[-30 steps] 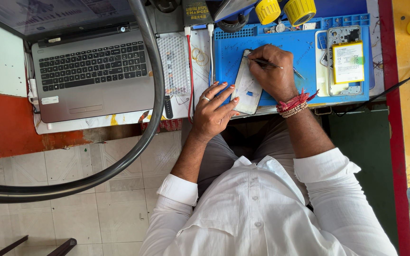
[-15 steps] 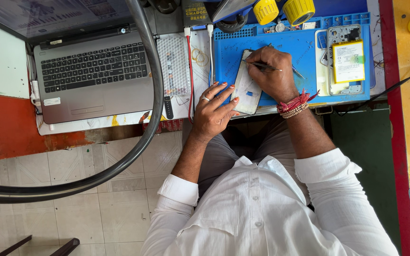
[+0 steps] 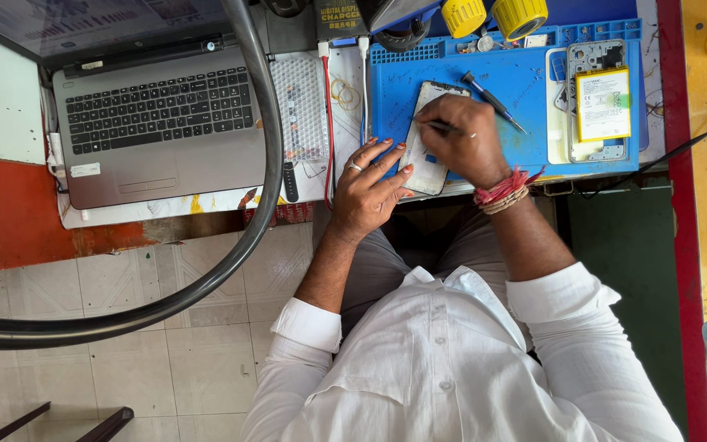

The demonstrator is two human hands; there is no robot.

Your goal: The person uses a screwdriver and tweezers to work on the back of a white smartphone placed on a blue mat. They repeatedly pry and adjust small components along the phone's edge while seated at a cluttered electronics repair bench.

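A white phone [image 3: 424,155] lies back up on the blue work mat [image 3: 525,90]. My left hand [image 3: 370,188] rests at the phone's left edge, with its fingertips on the mat and on the phone's side. My right hand [image 3: 461,139] lies over the phone and pinches a thin dark tool [image 3: 439,125] whose tip points left onto the phone's back. A blue-handled screwdriver [image 3: 491,98] lies loose on the mat just beyond my right hand.
An opened phone with a white battery [image 3: 602,102] lies at the mat's right. Two yellow caps [image 3: 493,15] stand at the back. A grey laptop [image 3: 157,123] and a white perforated pad [image 3: 298,106] sit to the left. A thick black cable [image 3: 263,188] loops across.
My right hand and the thin tool have shifted slightly on the phone. My left hand has stayed at the phone's edge.
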